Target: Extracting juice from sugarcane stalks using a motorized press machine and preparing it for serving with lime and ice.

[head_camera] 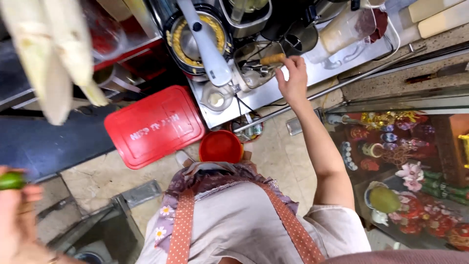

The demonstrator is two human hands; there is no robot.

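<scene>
Left hand (17,220) pinches green lime (10,180); right hand (293,78) grips wooden handle (272,59) @ counter.

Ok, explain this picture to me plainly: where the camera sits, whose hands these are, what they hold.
There is one picture, from a camera worn on a person's head, looking straight down over their apron. The right hand reaches forward to a steel counter crowded with kitchen machines and holds a small wooden handle over a metal container. The left hand, at the lower left edge, grips a small green fruit. On the floor below lie a red lid and a red bucket.
</scene>
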